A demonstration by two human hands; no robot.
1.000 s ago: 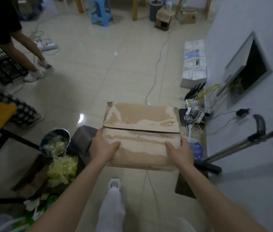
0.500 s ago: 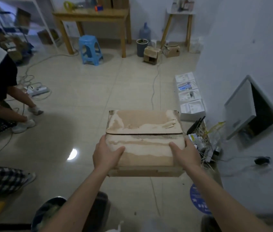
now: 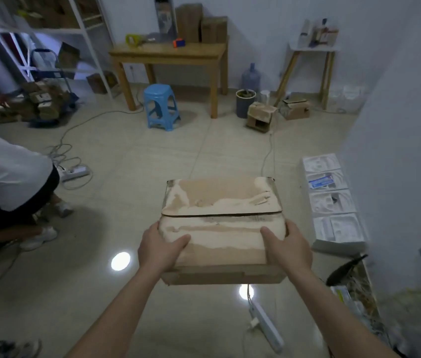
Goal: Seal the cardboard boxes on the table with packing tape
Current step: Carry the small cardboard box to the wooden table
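You hold a worn brown cardboard box (image 3: 221, 228) with torn, pale patches on its closed top flaps out in front of you, above the tiled floor (image 3: 132, 177). Your left hand (image 3: 159, 250) grips its near left corner, thumb lying on the top flap; your right hand (image 3: 288, 248) grips the near right corner likewise, the fingers of both wrapped round the sides. Well beyond stands a wooden table (image 3: 170, 56), its tabletop carrying a yellow roll of tape (image 3: 132, 40). A blue plastic stool (image 3: 162, 107) stands just before it.
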